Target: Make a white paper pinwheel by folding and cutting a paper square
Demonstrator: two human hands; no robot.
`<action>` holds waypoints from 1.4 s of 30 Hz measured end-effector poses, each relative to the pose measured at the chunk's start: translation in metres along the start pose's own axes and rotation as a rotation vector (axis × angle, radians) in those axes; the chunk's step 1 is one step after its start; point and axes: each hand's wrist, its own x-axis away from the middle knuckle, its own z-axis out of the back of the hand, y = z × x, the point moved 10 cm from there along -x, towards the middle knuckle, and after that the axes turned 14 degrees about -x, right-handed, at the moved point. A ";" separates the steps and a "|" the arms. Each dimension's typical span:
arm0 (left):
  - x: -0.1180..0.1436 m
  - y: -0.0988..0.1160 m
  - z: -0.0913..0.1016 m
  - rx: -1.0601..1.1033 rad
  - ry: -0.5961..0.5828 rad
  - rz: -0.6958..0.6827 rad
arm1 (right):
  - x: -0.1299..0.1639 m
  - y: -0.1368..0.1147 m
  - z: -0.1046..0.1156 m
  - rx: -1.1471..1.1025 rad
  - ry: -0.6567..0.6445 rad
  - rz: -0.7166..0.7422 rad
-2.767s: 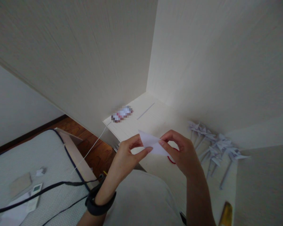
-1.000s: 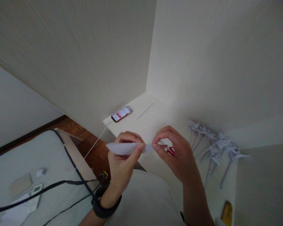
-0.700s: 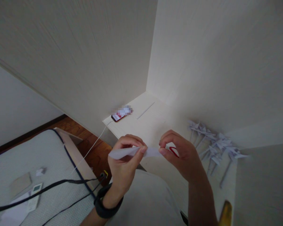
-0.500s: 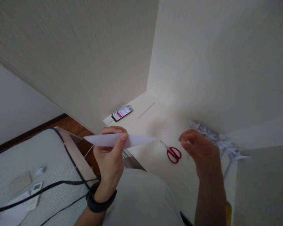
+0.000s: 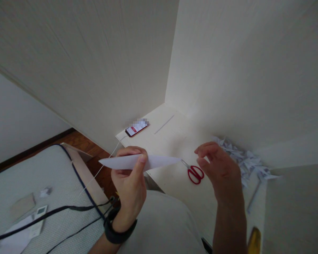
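Observation:
My left hand (image 5: 131, 176) pinches a narrow, pointed piece of folded white paper (image 5: 161, 162) between thumb and fingers, above the white surface. My right hand (image 5: 219, 165) hangs to the right of the paper's tip, apart from it. Its thumb and forefinger are curved with a gap between them, and nothing shows in it. Between the paper tip and my right hand, red-handled scissors (image 5: 195, 174) lie on the white surface (image 5: 175, 141). Beyond my right hand is a heap of pointed white paper pieces (image 5: 247, 162), partly hidden by that hand.
A lit phone (image 5: 137, 128) with a white cable lies against the left panel. Near it is a thin strip (image 5: 164, 124). A yellow object (image 5: 254, 240) sits at lower right. Black cords (image 5: 76, 205) cross the mattress (image 5: 55, 176) at left, where papers and a small white device (image 5: 39, 218) lie.
My left hand with the folded paper has shifted slightly right and down. My right hand has moved a little left, closer to the paper's tip, and its thumb and forefinger are further apart.

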 end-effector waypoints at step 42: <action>0.023 0.013 -0.062 -0.808 -0.776 -0.369 | 0.001 0.002 -0.040 0.292 -0.292 -0.037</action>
